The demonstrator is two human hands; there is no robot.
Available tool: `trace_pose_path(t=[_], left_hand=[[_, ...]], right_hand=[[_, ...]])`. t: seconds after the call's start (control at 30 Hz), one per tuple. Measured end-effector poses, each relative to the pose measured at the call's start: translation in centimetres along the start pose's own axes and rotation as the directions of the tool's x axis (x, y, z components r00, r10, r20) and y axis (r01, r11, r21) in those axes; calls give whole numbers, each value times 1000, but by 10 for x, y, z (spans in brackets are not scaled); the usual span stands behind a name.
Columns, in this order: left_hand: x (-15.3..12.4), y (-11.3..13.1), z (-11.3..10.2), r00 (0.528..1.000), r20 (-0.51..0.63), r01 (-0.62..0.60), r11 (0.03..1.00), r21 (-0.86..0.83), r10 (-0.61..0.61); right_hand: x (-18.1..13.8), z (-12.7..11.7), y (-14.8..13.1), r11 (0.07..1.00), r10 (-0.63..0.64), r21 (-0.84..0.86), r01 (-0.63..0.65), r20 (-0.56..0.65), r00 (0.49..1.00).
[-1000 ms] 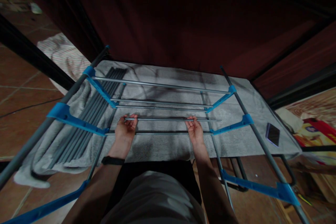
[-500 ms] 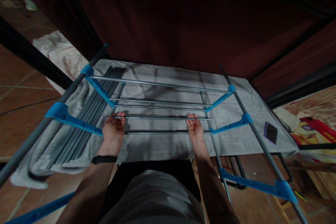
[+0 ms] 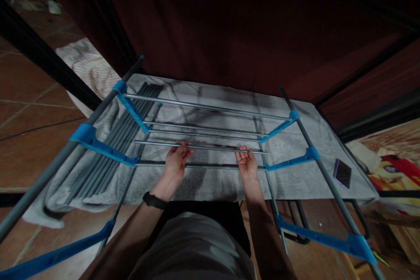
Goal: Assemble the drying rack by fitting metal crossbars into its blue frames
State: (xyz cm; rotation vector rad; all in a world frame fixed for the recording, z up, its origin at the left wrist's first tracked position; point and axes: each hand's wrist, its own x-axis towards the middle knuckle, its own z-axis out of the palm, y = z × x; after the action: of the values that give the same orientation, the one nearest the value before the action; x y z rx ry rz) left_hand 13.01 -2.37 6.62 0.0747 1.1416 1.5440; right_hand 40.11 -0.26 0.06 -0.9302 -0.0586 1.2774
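Observation:
A thin grey metal tube [image 3: 213,148] lies across both my hands, its left end a little higher in view than its right. My left hand [image 3: 176,159] pinches it left of its middle, the fingers curled round it. Nearer its right end, my right hand [image 3: 247,164] has its fingers closed on the same tube. Around them stands a rack frame of grey tubes with blue plastic brackets [image 3: 111,151]. Its front crossbar [image 3: 210,166] passes just below the held tube, and other crossbars [image 3: 206,105] run behind. Neither end of the held tube sits in a bracket.
Several loose grey tubes [image 3: 114,144] lie side by side on the grey cloth [image 3: 226,186] at the left. A phone [image 3: 343,173] rests on the cloth at the right. A dark red panel [image 3: 229,30] rises behind, and a red-yellow package [image 3: 397,173] is at far right.
My left hand has slid from near the tube's left end toward its middle. The right hand keeps its place on the tube. The whole view has shifted slightly.

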Motion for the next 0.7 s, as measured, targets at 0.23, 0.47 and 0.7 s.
trace_pose_path(t=[0.23,0.47,0.7], left_hand=[[-19,-26,18,988,153,-22,995,95,8],[-34,-31,38,950,295,-165,967,196,102],[-51,-24,58,883,419,-339,905,256,212]], right_hand=[[4,0,0,999,46,-27,-47,-24,999],[-1,2,3,997,65,-53,-64,10,998],[-22,24,11,992,128,-4,-128,46,991]])
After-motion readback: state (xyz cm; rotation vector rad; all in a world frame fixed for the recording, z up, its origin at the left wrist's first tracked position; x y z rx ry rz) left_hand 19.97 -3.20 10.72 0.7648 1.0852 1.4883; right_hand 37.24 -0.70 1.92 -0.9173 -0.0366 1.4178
